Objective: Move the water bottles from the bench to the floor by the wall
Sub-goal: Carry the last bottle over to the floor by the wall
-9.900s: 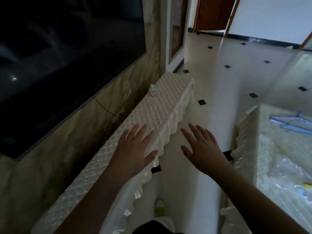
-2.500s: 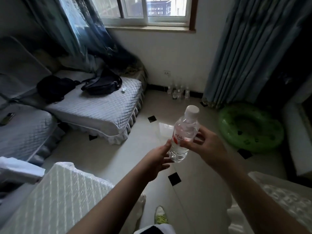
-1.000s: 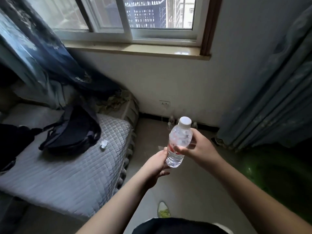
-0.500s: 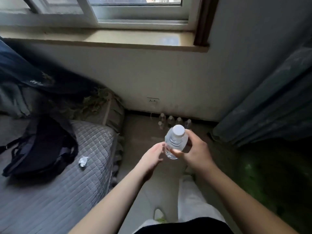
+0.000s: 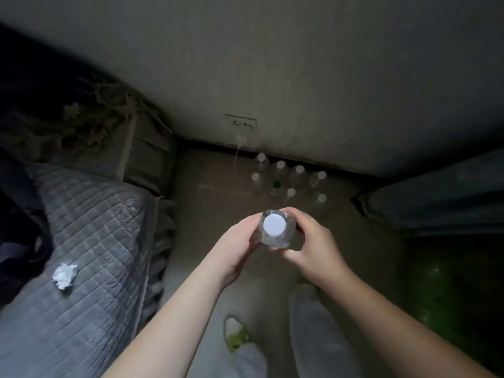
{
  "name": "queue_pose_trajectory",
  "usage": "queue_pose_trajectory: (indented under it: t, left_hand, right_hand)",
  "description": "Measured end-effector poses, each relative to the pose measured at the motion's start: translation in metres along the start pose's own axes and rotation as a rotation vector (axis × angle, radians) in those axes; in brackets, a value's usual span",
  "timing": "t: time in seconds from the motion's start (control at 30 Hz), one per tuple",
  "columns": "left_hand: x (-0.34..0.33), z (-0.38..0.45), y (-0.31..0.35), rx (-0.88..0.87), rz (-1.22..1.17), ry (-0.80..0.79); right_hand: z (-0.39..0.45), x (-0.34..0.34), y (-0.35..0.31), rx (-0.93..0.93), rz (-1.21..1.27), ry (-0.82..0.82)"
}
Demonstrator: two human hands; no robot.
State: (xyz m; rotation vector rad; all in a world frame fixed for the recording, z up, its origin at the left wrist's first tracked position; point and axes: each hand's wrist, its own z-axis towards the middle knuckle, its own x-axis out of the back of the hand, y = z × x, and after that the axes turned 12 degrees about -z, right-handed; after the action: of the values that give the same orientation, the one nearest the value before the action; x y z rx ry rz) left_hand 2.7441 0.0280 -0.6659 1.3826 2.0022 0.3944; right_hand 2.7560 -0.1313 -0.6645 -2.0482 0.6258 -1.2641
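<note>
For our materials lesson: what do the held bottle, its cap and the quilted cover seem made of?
Bottle: likely clear glossy plastic, since it is see-through. Cap: opaque white, smooth, probably plastic. Quilted cover: grey matte fabric, shown by its stitched grid and folds.

Clear plastic, quilted cloth, crumpled paper

The water bottle is clear plastic with a matt white cap; left of it, grey quilted cloth bedding bears crumpled paper.

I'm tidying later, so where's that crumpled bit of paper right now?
In the head view it is low on the left: the crumpled paper lies on the grey quilted cushion, near the dark bag.
</note>
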Motion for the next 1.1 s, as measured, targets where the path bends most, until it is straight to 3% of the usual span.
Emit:
queue_pose_trajectory:
  t: [0.4,0.63,0.77,0.97,1.1]
  left_hand:
    - [0.088,0.146,-0.127,-0.018,-0.180,0.265]
    - [0.103,0.224,-0.160,0.018,-0.117,0.265]
    - [0.107,0.272,-0.160,-0.018,-0.034,0.216]
    - [0.126,0.332,-0.161,-0.081,0.219,0.134]
    - [0.147,0.350,-0.172,0.001,0.273,0.145]
  right_hand:
    - [0.074,-0.147,0.136,0.021,-0.021,0.060]
    - [0.131,-0.181,0.199,0.001,-0.065,-0.083]
    - [0.186,-0.187,0.224,0.100,-0.195,-0.137]
    - [0.215,-0.217,0.260,0.177,-0.311,-0.007]
    - [0.218,-0.235,0.283,0.262,-0.387,-0.033]
